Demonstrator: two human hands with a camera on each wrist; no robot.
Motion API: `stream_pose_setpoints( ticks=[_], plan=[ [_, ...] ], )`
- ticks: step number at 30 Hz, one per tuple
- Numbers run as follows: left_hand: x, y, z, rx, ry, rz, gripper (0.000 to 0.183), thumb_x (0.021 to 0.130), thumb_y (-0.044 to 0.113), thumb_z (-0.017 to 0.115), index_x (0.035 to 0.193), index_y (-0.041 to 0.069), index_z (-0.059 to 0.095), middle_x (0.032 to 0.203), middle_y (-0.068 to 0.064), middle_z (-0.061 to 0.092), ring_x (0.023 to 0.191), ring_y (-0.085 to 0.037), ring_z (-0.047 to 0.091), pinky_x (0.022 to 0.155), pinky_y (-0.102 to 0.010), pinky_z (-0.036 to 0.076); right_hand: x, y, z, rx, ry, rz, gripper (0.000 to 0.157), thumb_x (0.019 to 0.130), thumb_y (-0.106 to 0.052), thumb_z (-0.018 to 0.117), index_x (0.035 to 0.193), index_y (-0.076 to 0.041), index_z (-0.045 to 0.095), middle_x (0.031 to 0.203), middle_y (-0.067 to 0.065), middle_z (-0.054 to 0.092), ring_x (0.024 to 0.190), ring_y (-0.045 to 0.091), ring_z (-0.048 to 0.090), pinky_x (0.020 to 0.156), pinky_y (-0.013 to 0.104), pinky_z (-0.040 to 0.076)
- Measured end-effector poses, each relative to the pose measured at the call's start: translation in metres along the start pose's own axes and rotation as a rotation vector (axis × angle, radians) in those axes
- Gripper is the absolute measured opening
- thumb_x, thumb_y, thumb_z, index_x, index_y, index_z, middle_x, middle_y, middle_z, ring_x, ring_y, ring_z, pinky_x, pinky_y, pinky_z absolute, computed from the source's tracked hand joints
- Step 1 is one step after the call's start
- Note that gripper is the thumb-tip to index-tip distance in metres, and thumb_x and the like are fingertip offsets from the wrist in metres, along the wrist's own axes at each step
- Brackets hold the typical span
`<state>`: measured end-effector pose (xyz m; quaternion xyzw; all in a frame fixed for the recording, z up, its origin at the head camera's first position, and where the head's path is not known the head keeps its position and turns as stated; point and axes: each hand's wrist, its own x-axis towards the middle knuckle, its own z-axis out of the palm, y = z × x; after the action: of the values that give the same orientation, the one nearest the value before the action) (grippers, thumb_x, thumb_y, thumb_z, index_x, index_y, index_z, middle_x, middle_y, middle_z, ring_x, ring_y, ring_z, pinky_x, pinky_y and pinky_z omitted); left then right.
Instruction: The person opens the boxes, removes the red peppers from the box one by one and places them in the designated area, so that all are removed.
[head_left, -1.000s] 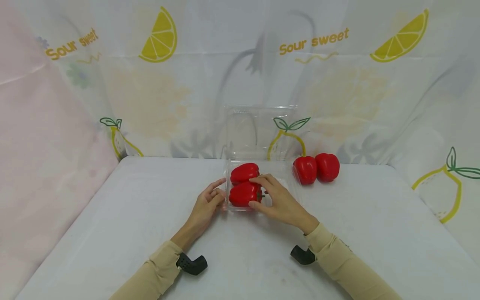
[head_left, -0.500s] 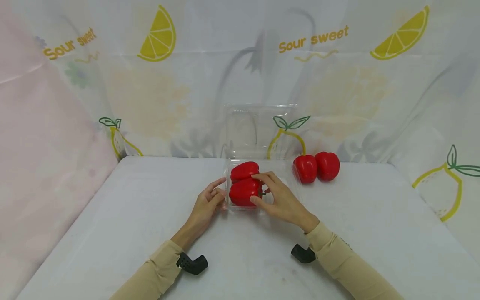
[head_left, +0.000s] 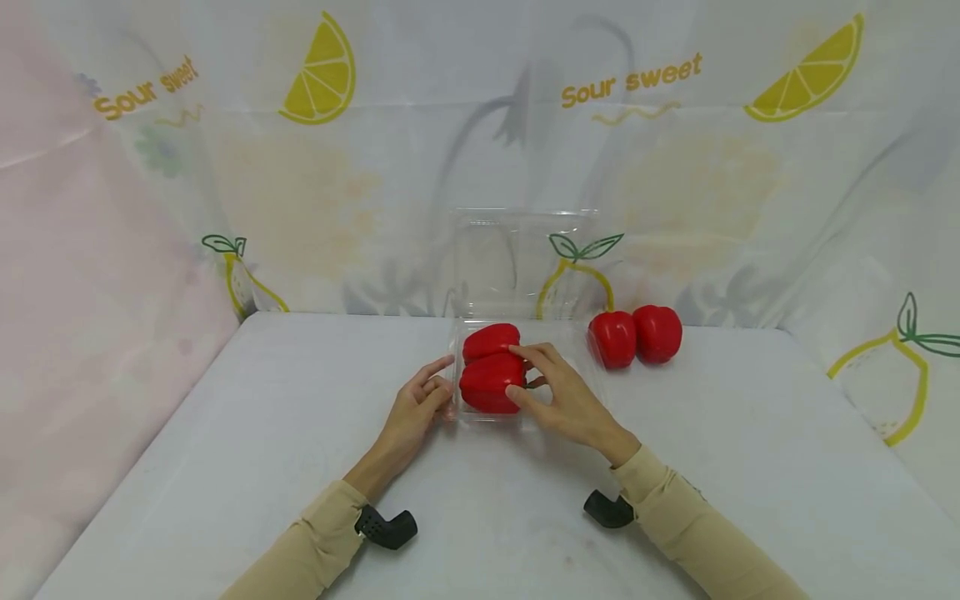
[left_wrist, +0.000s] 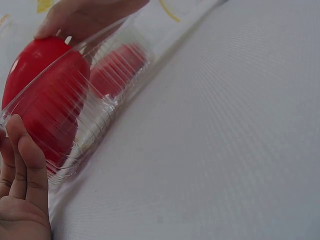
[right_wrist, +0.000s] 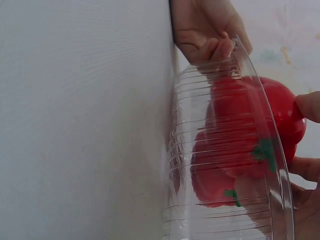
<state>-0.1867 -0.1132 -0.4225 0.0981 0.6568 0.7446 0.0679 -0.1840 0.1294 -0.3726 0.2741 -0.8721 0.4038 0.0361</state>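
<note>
A clear plastic clamshell container [head_left: 487, 417] stands in the middle of the table. Two red bell peppers lie side by side in its left half, a front pepper [head_left: 483, 387] and a rear pepper [head_left: 490, 342]. My right hand [head_left: 566, 400] holds the front pepper at its stem end, thumb on the near side and fingers on the far side. At the container's left edge, my left hand [head_left: 412, 408] pinches the rim. In the right wrist view, green stems [right_wrist: 266, 152] show through the ribbed wall [right_wrist: 185, 220].
The container's lid [head_left: 487, 267] stands raised at the back, against the printed curtain [head_left: 420, 167]. Two more red bell peppers, one nearer [head_left: 613, 340] and one farther right [head_left: 658, 333], sit by the container's right side on the white tabletop [head_left: 315, 375].
My right hand's thumb and fingertips have slid slightly right along the front pepper, which has tilted a little. Its stem, visible earlier, is now hidden in the head view. My left hand stays put.
</note>
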Motion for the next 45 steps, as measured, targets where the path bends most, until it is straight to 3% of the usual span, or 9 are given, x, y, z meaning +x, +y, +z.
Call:
stream_pose_setpoints(
  ticks=[7,16,25,39,45],
  plan=[
    [0.0,0.001,0.0,0.008,0.003,-0.003,0.046,0.096,0.01,0.05,0.141,0.014,0.039,0.084,0.003,0.053,0.069,-0.007,0.051,0.066,-0.017,0.05,0.001,0.003,0.0,0.034,0.001,0.013,0.058,0.086,-0.029,0.066,0.138,-0.018,0.044,0.129,0.003,0.046,0.112,0.02,0.052,0.087,0.044,0.054],
    [0.001,0.001,-0.001,0.007,0.01,-0.001,0.046,0.096,0.008,0.05,0.141,0.011,0.039,0.086,0.0,0.053,0.07,-0.007,0.051,0.066,-0.017,0.05,0.003,0.001,-0.004,0.074,0.017,0.039,0.057,0.087,-0.032,0.064,0.138,-0.02,0.044,0.13,0.004,0.049,0.114,0.021,0.051,0.089,0.037,0.053],
    [0.0,0.0,-0.001,0.005,0.023,-0.016,0.044,0.096,0.009,0.05,0.139,0.017,0.042,0.088,-0.004,0.052,0.07,-0.008,0.051,0.067,-0.017,0.051,0.003,0.001,-0.006,0.103,0.008,0.048,0.055,0.087,-0.032,0.065,0.137,-0.02,0.045,0.129,0.002,0.051,0.113,0.02,0.052,0.089,0.037,0.052],
    [0.002,-0.001,0.0,0.01,0.01,0.0,0.047,0.096,0.008,0.05,0.141,0.01,0.039,0.084,0.002,0.052,0.068,-0.006,0.051,0.066,-0.017,0.05,0.001,-0.002,-0.025,0.148,-0.022,0.098,0.055,0.087,-0.031,0.065,0.135,-0.016,0.042,0.13,0.005,0.052,0.109,0.024,0.058,0.089,0.042,0.053],
    [0.001,-0.001,0.001,0.011,0.024,-0.001,0.047,0.095,0.007,0.051,0.141,0.011,0.039,0.083,0.002,0.052,0.066,-0.007,0.051,0.066,-0.018,0.05,0.001,-0.004,-0.034,0.164,-0.047,0.129,0.062,0.084,-0.032,0.068,0.137,-0.015,0.04,0.133,0.004,0.048,0.114,0.028,0.054,0.094,0.044,0.05]
  ],
)
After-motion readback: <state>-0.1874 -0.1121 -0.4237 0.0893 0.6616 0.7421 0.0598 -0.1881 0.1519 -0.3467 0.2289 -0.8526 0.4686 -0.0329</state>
